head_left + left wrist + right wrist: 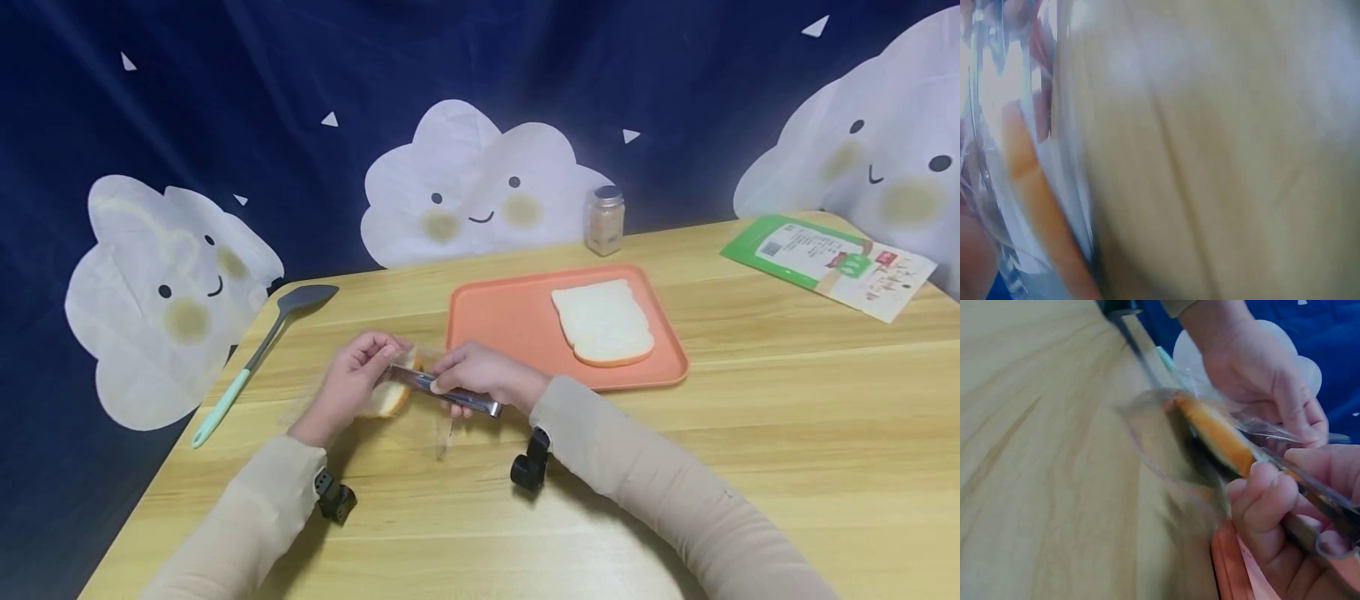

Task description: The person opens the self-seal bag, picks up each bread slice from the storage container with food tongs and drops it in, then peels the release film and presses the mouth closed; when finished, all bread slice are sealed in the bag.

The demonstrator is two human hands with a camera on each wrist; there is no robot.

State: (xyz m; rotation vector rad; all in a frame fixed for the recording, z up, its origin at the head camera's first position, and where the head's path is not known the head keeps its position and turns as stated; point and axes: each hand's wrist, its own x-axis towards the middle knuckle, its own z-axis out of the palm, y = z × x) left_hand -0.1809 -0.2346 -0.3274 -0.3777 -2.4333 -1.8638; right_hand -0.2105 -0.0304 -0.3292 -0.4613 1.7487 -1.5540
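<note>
My left hand (347, 383) pinches the edge of a clear plastic bag (444, 433). Inside the bag is a slice of bread (387, 400), its brown crust (1216, 428) showing in the right wrist view. Metal tongs (468, 400) are gripped by my right hand (480, 372), thumb on top and fingers below. Their tips reach left, to the bag's mouth beside the left fingertips. The left wrist view is blurred, with the crust (1038, 194) behind shiny plastic at its left side.
Behind the right hand lies an orange tray (495, 312) with another bread slice (603, 321) on it. A spatula (255, 358) lies at the left. Toward the back are a small jar (606, 221) and a green and white packet (828, 262) on the wooden table (750, 433).
</note>
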